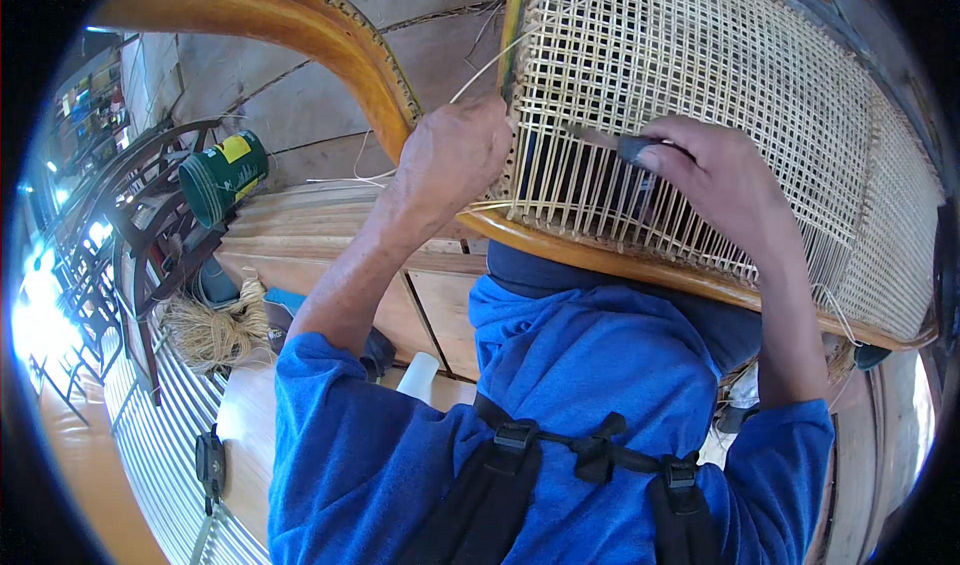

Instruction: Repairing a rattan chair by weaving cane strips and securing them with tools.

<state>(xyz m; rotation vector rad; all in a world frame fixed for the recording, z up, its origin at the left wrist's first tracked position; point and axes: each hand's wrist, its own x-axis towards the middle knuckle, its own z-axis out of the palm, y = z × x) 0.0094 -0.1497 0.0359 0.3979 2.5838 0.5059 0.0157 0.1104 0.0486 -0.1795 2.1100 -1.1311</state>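
A woven cane panel (690, 55) in a curved wooden frame (620, 257) lies across my lap. Its upper part is closely woven, while mostly lengthwise strands (590, 190) show at the near left. My left hand (455, 150) is closed at the panel's left edge, pinching what looks like a cane strand; its fingertips are partly hidden. A loose cane strand (490, 65) curves above that hand. In my right hand (715, 170) is a small tool with a dark handle (632, 148) and a narrow flat blade (592, 136). The blade points left and rests on or among the strands.
A curved wooden piece (330, 25) with holes along its edge arches at upper left. Beyond my left arm are a green can (225, 175), a bundle of cane fibre (215, 327) and stacked dark wooden frames (135, 235). Wooden boards (310, 220) lie beside the panel.
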